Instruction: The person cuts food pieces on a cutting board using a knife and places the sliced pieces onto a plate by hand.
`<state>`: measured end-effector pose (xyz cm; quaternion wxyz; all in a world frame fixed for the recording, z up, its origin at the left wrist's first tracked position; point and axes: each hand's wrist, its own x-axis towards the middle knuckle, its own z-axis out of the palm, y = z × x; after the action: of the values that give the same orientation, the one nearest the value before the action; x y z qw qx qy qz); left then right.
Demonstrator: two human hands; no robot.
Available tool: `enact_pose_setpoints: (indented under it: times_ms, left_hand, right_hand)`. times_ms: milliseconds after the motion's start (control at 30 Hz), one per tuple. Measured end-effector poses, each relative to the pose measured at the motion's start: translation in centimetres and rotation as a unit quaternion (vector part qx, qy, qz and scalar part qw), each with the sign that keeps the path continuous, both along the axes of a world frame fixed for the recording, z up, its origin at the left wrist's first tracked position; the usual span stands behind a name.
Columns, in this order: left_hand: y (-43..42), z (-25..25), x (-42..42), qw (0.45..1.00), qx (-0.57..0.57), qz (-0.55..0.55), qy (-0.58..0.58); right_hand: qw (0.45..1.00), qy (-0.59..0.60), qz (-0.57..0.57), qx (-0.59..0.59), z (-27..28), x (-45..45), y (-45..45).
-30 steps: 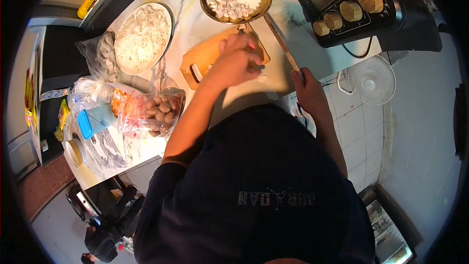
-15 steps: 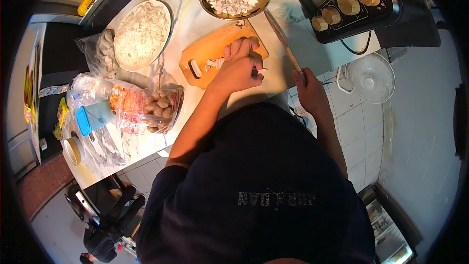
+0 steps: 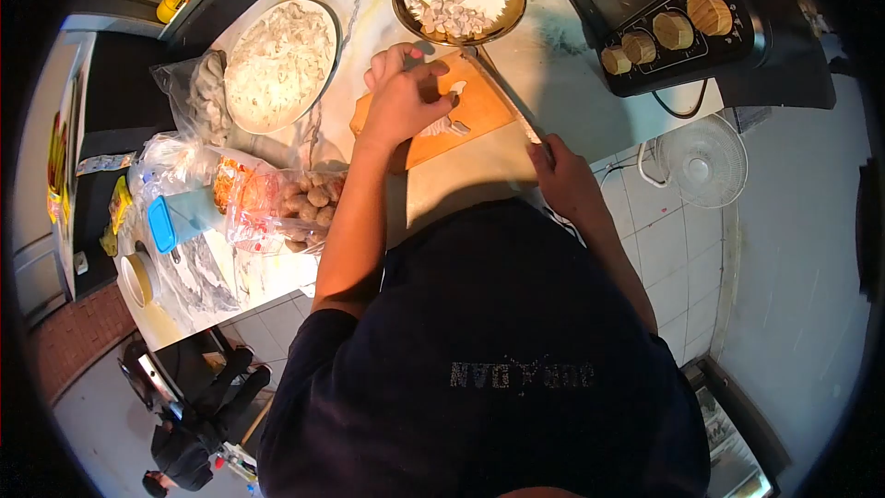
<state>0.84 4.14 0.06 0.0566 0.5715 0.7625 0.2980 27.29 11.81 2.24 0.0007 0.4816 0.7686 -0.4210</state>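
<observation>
My left hand hovers over the orange cutting board with its fingers apart and bent. Beside its thumb is a small pale piece, apparently not gripped. Pale cut pieces lie on the board below the hand, partly hidden by it. A knife is in my right hand, which is wrapped round the handle at the board's right. Its long blade points up and left along the board's right end. Just behind the board stands a dark-rimmed plate of diced pale pieces.
At the left are a big white bowl of pale shreds, a clear bag of round brown items and a blue-lidded container. A black appliance with wooden knobs stands at the right. A white fan is beyond the counter edge.
My left hand has moved left across the board, uncovering cut pieces. My right hand has shifted slightly left and down, bringing the knife alongside the board. The whole view has shifted slightly.
</observation>
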Motion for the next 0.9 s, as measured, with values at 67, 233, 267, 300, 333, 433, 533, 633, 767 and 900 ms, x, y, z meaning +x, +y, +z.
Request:
enact_pose_setpoints:
  times_ms: [67,233,267,300,333,433,533,633,767,900]
  left_hand:
    - [-0.3,0.0,-0.3,1.000,0.000,0.008,-0.012]
    - [-0.7,-1.4,-1.2,0.996,0.022,0.041,-0.071]
    - [-0.6,-1.6,-1.2,0.995,0.025,0.055,-0.083]
    - [-0.5,-1.5,-1.1,0.993,0.028,0.069,-0.096]
    - [-0.5,-1.5,-1.0,0.992,0.027,0.071,-0.096]
    - [0.0,-1.3,-0.4,0.988,0.019,0.109,-0.103]
    - [0.4,-1.4,0.2,0.986,0.017,0.125,-0.107]
    - [0.8,-1.8,0.6,0.987,0.028,0.131,-0.093]
    - [0.9,-1.8,1.1,0.986,0.019,0.150,-0.070]
    - [0.8,-1.5,1.3,0.985,0.008,0.162,-0.066]
  right_hand:
    - [1.000,0.010,0.025,-0.012,-0.3,-0.4,-0.1]
    - [0.998,-0.009,0.064,-0.016,-0.4,-1.3,-0.1]
    - [0.997,-0.020,0.072,-0.015,-0.5,-1.4,-0.1]
    - [0.997,-0.020,0.075,-0.015,-0.4,-1.5,-0.1]
    - [0.997,-0.024,0.078,-0.009,-0.3,-1.6,-0.1]
    - [0.996,-0.032,0.086,-0.003,0.0,-1.9,0.0]
    - [0.995,-0.033,0.096,0.014,-0.3,-1.8,0.0]
    - [0.994,-0.040,0.097,0.023,-0.1,-1.8,0.1]
    - [0.993,-0.046,0.103,0.033,0.1,-1.9,0.0]
    - [0.988,-0.062,0.130,0.052,-0.3,-1.9,0.3]
